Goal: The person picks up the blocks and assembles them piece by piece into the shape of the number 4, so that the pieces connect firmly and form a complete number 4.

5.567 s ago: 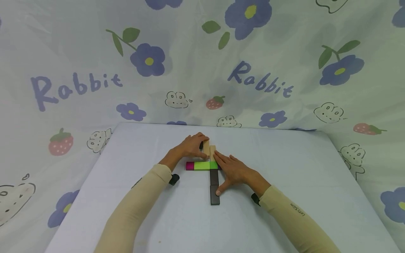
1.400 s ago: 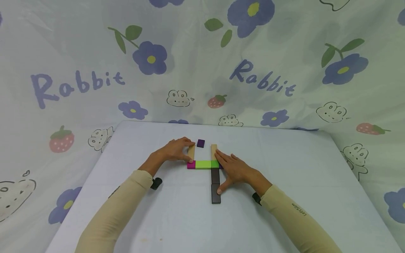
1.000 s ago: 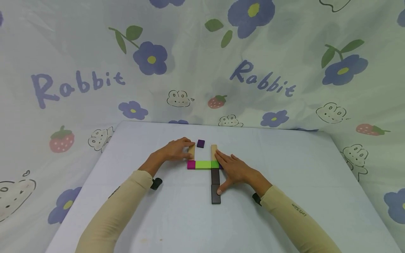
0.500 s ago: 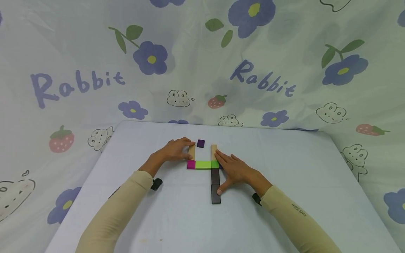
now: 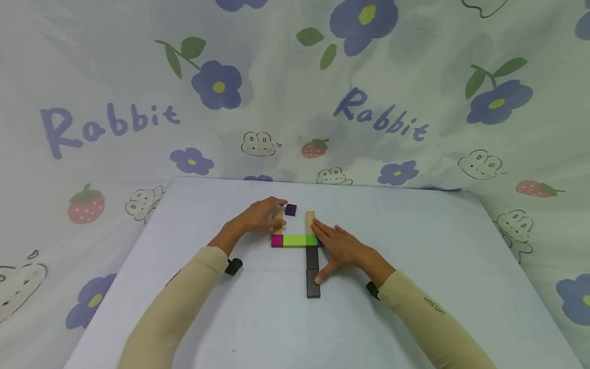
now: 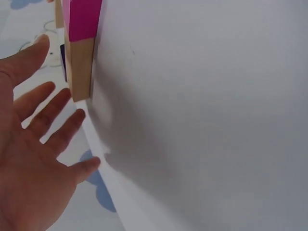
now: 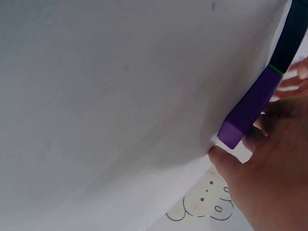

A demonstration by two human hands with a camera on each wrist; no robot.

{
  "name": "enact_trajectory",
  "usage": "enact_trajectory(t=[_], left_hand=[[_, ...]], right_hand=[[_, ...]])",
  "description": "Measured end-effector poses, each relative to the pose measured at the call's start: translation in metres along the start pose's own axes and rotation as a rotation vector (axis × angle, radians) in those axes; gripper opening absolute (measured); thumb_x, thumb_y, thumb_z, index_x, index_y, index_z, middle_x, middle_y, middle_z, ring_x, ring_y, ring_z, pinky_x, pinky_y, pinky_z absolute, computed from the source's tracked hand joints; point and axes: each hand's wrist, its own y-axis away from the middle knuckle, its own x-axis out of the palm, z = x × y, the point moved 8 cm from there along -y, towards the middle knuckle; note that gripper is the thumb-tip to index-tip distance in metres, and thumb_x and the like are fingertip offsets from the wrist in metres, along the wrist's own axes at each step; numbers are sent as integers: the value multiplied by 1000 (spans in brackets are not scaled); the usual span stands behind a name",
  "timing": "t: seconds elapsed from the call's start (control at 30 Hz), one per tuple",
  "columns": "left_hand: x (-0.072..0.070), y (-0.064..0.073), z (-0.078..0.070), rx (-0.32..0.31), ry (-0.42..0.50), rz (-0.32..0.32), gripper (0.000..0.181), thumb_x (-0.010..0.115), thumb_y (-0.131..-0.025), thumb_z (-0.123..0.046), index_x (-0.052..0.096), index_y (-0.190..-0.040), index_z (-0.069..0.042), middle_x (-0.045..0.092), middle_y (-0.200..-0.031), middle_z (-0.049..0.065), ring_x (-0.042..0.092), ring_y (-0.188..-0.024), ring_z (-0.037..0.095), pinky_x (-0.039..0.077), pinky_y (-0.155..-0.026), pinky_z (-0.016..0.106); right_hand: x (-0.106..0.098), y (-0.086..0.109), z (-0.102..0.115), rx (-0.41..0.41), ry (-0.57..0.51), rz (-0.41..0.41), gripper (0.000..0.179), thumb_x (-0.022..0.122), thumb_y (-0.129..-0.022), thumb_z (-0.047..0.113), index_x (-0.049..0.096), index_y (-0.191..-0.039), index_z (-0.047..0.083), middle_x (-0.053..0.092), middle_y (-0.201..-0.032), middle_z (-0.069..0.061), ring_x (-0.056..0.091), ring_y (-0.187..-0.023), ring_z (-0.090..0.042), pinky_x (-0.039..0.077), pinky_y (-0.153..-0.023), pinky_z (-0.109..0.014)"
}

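In the head view, my left hand (image 5: 257,217) hovers over a pale wooden block (image 5: 277,230) with fingers spread. The left wrist view shows those fingers apart from the wood. This block stretches away from a magenta block (image 5: 277,241), which begins a row with a lime green block (image 5: 294,241). My right hand (image 5: 343,249) rests beside the central column, fingertips on a second wooden block (image 5: 310,219) and thumb on a dark block (image 5: 313,283). Another dark block (image 5: 312,257) lies between. A purple block (image 7: 248,108) sits by the right fingers, mostly hidden in the head view.
A small dark purple block (image 5: 291,210) lies loose just beyond the left fingertips, between the two wooden blocks. The white table (image 5: 415,246) ends at the back against a printed cloth (image 5: 286,92) with flowers and rabbits.
My left hand carried the wooden block leftward from beside the column to behind the magenta block. It has now let go, rising slightly and shifting right. My right hand stays put.
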Motion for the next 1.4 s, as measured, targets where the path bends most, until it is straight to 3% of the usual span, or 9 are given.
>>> enact_trajectory(t=[0.37, 0.63, 1.0, 1.4], left_hand=[[1, -24, -6, 24, 92, -81, 62, 73, -94, -26, 50, -148, -6, 53, -146, 13, 46, -137, 31, 33, -115, 46], [5, -35, -2, -40, -13, -92, 50, 72, -94, -26, 61, -140, -10, 60, -137, 11, 54, -125, 29, 36, -109, 56], [3, -37, -5, -56, -77, -112, 42, 71, -95, -27, 66, -134, -11, 63, -134, 10, 54, -126, 31, 37, -108, 59], [-1, -35, -8, -44, -24, -111, 41, 71, -96, -24, 66, -134, -10, 63, -130, 10, 56, -120, 29, 39, -105, 54]], right_hand=[[0, 0, 0, -2, 8, 9, 149, 75, -56, 85, 1, -163, 12, -5, -170, -2, 8, -155, -20, 11, -123, -47], [0, 0, 0, 5, 7, 17, 150, 75, -56, 85, 1, -163, 12, -4, -170, -2, 9, -155, -19, 11, -123, -47], [-1, 1, 1, -3, 23, 4, 149, 75, -57, 85, 2, -163, 11, -3, -170, -2, 9, -155, -19, 12, -123, -46], [0, 0, 1, -8, 21, -2, 149, 74, -56, 86, 3, -163, 11, -3, -170, -3, 10, -154, -20, 12, -123, -46]])
